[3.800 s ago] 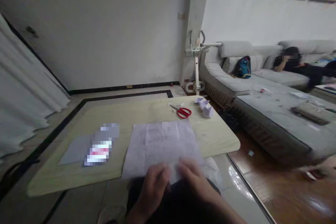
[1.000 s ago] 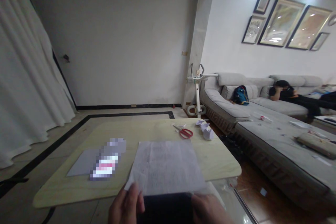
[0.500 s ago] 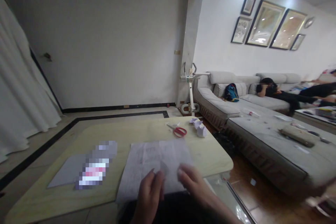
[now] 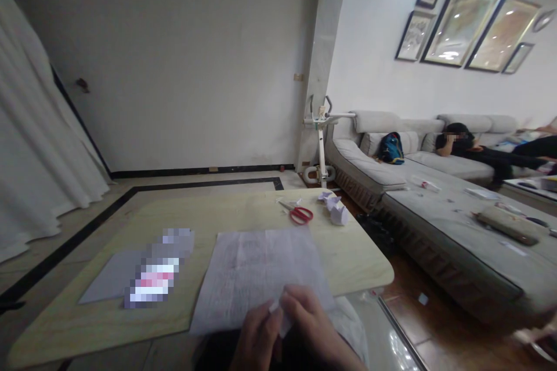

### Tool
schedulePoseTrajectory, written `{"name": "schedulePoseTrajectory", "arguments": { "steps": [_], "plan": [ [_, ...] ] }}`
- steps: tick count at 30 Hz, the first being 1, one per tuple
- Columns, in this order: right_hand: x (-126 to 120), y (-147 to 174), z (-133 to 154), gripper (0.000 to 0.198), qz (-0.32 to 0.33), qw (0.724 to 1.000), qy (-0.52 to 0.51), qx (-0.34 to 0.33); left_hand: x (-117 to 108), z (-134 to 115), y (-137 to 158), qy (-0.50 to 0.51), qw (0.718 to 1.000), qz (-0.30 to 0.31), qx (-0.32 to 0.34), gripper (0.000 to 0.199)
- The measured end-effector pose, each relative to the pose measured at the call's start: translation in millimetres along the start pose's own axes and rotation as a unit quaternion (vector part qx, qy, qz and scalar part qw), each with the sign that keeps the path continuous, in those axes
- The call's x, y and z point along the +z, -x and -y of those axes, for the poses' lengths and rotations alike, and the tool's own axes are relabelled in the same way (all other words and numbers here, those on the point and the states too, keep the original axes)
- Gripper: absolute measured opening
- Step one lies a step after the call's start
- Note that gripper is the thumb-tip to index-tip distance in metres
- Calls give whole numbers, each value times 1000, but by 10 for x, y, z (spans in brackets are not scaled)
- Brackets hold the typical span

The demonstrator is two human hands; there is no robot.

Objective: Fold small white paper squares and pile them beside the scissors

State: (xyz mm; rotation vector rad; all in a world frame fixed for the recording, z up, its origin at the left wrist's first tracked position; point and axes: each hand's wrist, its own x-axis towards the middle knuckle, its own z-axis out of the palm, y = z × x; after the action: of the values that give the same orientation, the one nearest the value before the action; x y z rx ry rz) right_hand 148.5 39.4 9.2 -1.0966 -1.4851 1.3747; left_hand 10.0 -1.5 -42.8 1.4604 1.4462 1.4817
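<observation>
Close to my body, my left hand [image 4: 259,331] and my right hand [image 4: 308,317] meet at the near edge of a large printed sheet [image 4: 261,269]. Pinched between the fingers of both is a small piece of white paper [image 4: 285,325], partly covered by them. Its exact shape cannot be made out. Beyond the sheet lie red-handled scissors [image 4: 301,215], blades pointing left, with small paper scraps around the tips. Several crumpled or folded white paper pieces [image 4: 338,214] sit to their right.
On the left of the pale wooden table [image 4: 209,208] lies a white sheet [image 4: 107,281] beside a pixelated item [image 4: 154,278]. A grey sofa [image 4: 435,237] stands at the right, with a backpack [image 4: 391,148] and a person [image 4: 456,142] on it. An exercise machine [image 4: 321,139] stands behind the table.
My hands were apart and have come together, the right one moving left to meet the left. The small paper now shows between them. The view has shifted slightly.
</observation>
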Motion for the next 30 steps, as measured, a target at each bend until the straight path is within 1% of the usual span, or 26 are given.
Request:
{"name": "schedulePoseTrajectory", "arguments": {
  "steps": [2, 4, 6, 8, 10, 13, 17, 19, 22, 23, 25, 27, 30],
  "plan": [
    [15, -11, 26, 49, -5, 1000, 0, 8, -20, -14, -44, 10, 1000, 5, -7, 34],
    [28, -25, 66, 48, -12, 1000, -4, 15, -64, -34, -98, 15, 999, 19, -33, 33],
    [30, -30, 103, 47, -26, 999, -12, 20, -103, -49, -145, 38, 993, 70, -89, 35],
    [27, -25, 118, 44, -40, 999, -19, 29, -112, -42, -173, 63, 984, 95, -138, 40],
    [25, -13, 107, 43, -51, 998, -25, 39, -95, -3, -177, 82, 980, 88, -160, 43],
    [36, 5, 55, 41, -61, 996, -29, 51, -68, 93, -156, 94, 979, 72, -163, 42],
    [73, 10, -4, 43, -69, 996, -27, 48, -87, 134, -131, 94, 977, 82, -175, 43],
    [91, 7, -5, 45, -62, 997, -23, 42, -98, 77, -139, 87, 979, 59, -174, 42],
    [113, 14, 28, 49, -43, 998, -33, 38, -88, -65, -169, 74, 981, -9, -180, 43],
    [118, 20, 41, 50, -40, 998, -39, 36, -80, -110, -178, 73, 980, -21, -182, 43],
    [126, 37, 58, 51, -42, 998, -48, 28, -67, -180, -189, 82, 977, -18, -195, 46],
    [129, 51, 57, 50, -41, 997, -56, 24, -62, -217, -191, 96, 975, 4, -201, 47],
    [130, 54, 22, 48, -27, 995, -80, 46, -71, -235, -199, 106, 977, 29, -185, 40]
  ]
}}
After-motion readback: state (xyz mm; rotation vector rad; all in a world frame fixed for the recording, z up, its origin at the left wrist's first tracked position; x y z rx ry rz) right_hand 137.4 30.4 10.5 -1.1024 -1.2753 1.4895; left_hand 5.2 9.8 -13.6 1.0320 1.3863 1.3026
